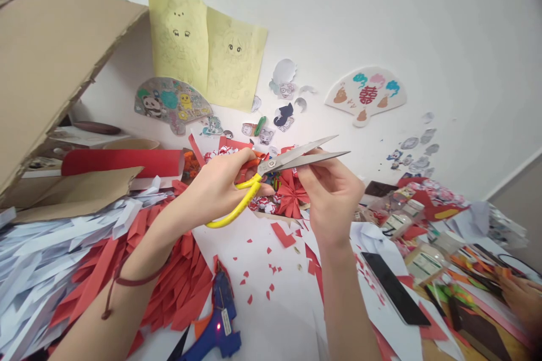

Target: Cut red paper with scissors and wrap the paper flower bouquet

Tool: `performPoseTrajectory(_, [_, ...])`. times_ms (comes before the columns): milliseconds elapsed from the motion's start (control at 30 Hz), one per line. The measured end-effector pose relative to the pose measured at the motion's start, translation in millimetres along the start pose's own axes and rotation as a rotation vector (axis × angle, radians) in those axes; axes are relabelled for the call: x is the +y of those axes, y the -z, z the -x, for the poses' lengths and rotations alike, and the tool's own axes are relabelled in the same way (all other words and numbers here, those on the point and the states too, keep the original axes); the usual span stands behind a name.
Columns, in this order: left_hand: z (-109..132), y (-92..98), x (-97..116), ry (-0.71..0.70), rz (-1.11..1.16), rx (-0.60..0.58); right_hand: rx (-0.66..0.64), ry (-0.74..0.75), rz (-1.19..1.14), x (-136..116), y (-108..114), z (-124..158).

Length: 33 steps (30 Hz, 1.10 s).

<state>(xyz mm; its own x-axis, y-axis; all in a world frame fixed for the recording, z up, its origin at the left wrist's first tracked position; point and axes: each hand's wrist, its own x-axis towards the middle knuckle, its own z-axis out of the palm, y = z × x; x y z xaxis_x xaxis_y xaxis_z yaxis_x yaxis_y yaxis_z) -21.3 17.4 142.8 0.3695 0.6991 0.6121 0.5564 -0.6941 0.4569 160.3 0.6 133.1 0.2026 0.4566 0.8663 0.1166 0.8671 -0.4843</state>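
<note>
My left hand (220, 186) is closed through the yellow handles of a pair of scissors (275, 166). The steel blades point right and up, slightly apart. My right hand (332, 194) is closed in a pinch just under the blades; what it holds is hidden behind the fingers. A folded red paper flower (292, 194) lies on the table right behind both hands. Small red paper scraps (271, 265) are scattered on the white sheet (254, 259) below.
A blue glue gun (218, 321) with a lit red lamp lies near the front. Heaps of red and white paper strips (84, 259) fill the left. A black phone (396, 287) lies right of my forearm. Cardboard (46, 56) leans at the left. Another person's hand (523, 293) shows at the far right.
</note>
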Motion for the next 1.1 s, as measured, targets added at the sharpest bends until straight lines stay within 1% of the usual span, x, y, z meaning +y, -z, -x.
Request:
performPoseTrajectory(367, [0.1, -0.5, 3.9, -0.001, 0.003, -0.003, 0.034, 0.006, 0.003, 0.7, -1.9, 0.2])
performPoseTrajectory(567, [1.4, -0.7, 3.6, 0.004, 0.000, 0.000, 0.041, 0.003, -0.041, -0.6, -3.2, 0.4])
performPoseTrajectory(1100, [1.3, -0.8, 5.7, -0.002, 0.004, 0.009, 0.050, 0.027, -0.002, 0.2, -4.0, 0.4])
